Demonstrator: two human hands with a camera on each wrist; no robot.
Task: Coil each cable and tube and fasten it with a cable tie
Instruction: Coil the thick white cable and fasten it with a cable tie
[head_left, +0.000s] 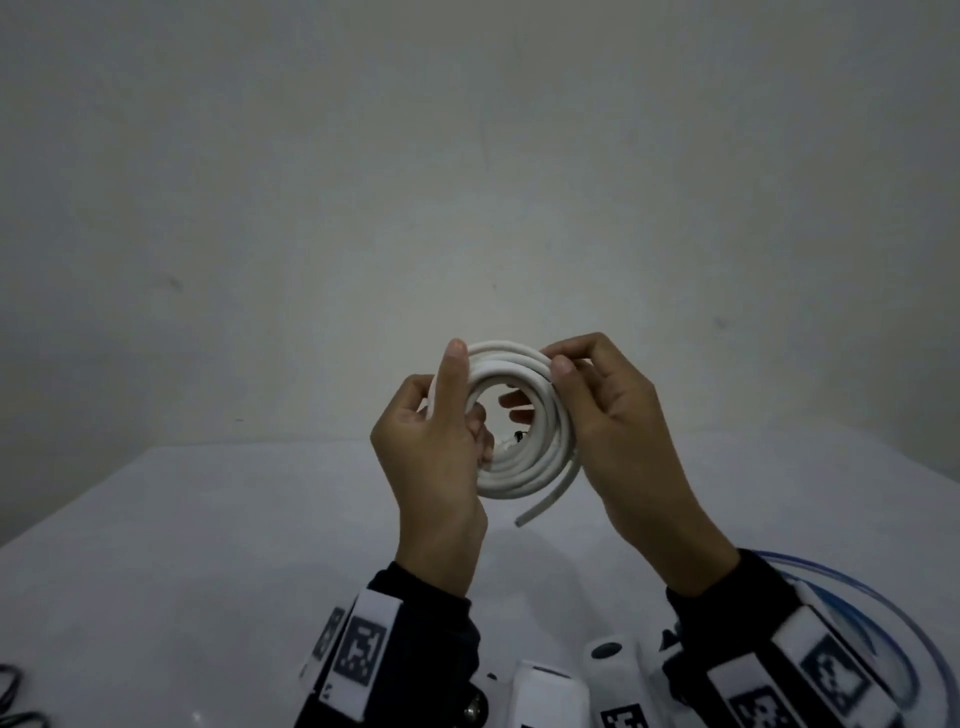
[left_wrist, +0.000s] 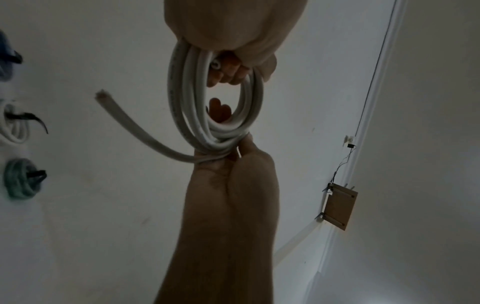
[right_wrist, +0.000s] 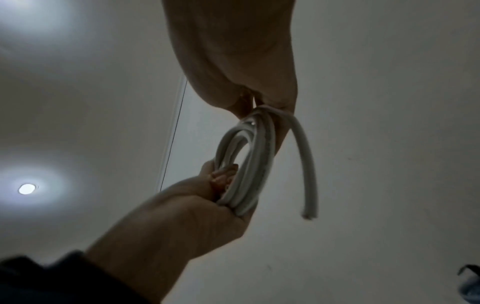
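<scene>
At nine o'clock on the white cable (head_left: 511, 441) coil, the left hand (head_left: 436, 441) clamps the loops with thumb laid up across them; the coil is held in the air above the bench (head_left: 208, 545). At two o'clock the right hand (head_left: 618, 415) pinches the outer turns. The loose end (head_left: 545, 506) springs out at five o'clock, so it should probably be tucked in and both grips held firm before a tie goes on.

white table (head_left: 208, 519), grey wall (head_left: 467, 156), ceiling lamp (right_wrist: 26, 188)
</scene>
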